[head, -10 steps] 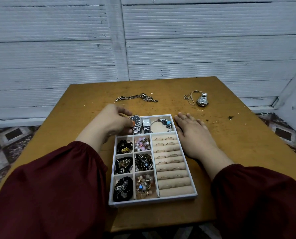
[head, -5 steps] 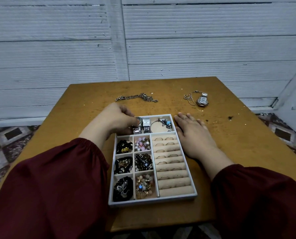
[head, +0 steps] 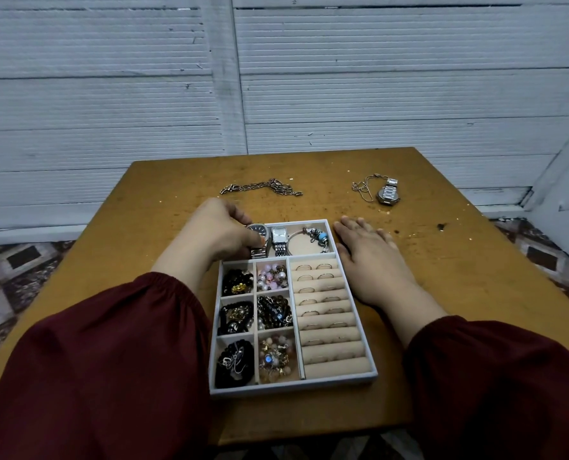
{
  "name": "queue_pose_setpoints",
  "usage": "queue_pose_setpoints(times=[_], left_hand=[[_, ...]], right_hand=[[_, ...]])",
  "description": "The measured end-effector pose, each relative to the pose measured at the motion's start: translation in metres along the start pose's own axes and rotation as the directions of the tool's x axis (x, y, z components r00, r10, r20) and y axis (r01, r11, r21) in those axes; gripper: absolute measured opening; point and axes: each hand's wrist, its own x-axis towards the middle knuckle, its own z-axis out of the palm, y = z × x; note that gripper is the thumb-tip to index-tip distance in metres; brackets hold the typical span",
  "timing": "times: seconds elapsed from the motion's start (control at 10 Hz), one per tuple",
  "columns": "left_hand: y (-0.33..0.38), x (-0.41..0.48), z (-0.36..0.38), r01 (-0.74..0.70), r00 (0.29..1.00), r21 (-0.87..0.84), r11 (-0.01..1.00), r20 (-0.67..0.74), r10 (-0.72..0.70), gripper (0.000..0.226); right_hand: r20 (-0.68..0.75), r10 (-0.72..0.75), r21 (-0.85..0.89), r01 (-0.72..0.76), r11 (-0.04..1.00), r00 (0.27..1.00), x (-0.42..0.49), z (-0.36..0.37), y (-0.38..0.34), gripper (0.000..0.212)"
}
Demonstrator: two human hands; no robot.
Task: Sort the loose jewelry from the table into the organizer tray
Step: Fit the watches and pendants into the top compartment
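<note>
On the left, our left hand [head: 223,230] curls its fingers round the dark-faced watch [head: 258,231], thumb on the band. It holds the watch at the left end of the organizer tray's [head: 293,386] far compartment. We judge we are seating it there so it fits beside the square watch [head: 279,235] and the charm bracelet [head: 316,235]. Beyond the tray, a heavy link chain [head: 263,187] lies loose on the table [head: 459,277], not yet sorted. To the right, our right hand [head: 369,257] lies flat with straight fingers, grasping nothing, just beside the tray's right wall, likely to steady it. Farther right and back, a silver watch [head: 387,195] and a thin chain [head: 364,187] wait together.
</note>
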Motion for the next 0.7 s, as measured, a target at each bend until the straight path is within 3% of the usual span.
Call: queue_pose_setpoints(times=[0.2, 0.6, 0.7], left_hand=[[0.004, -0.002, 0.0, -0.008, 1.0, 0.082, 0.997, 0.013, 0.006, 0.032], [0.0, 0.002, -0.003, -0.01, 0.998, -0.059, 0.998, 0.06, 0.014, 0.025], [-0.002, 0.008, -0.006, -0.094, 0.996, -0.093, 0.991, 0.004, 0.094, 0.026]], right_hand=[[0.002, 0.005, -0.003, -0.005, 1.0, 1.0, 0.0, 0.0, -0.001, 0.049], [0.007, 0.006, -0.001, -0.006, 1.0, 1.0, 0.0, -0.001, 0.0, 0.05], [0.009, 0.006, -0.002, -0.006, 1.0, 1.0, 0.0, 0.0, 0.0, 0.05]])
